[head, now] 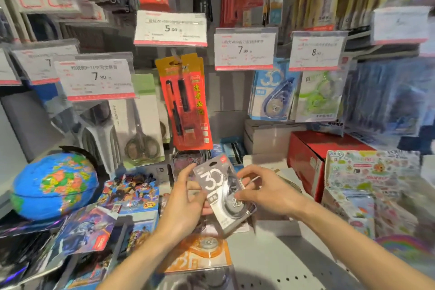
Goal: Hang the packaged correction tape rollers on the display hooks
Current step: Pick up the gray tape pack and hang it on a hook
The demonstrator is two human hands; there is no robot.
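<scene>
While both forearms reach in from the bottom edge and meet mid-frame, the left hand (186, 197) grips the grey correction tape pack (223, 193) along its left edge, thumb on the front, fingers curled behind. Right hand (261, 192) pinches the pack's right edge, fingertips (240, 195) on the blister, wrist angled in from the right. Pack is tilted, hang tab up and left, held above the grey shelf (270, 263), not on any hook

Directly below the hands an orange correction tape pack (200, 254) lies flat on the shelf. Up and right, blue correction tape packs (270, 94) hang under the 7.90 price tag (244, 49), green ones (317, 99) beside them under the 8-something tag (316, 51). Centre: orange pen pack (186, 101) hanging on a hook. Left of that, packaged scissors (141, 124). Globe (54, 186) at lower left, red box (313, 157) and sticker packs (367, 172) at right. Edges of the frame are blurred
</scene>
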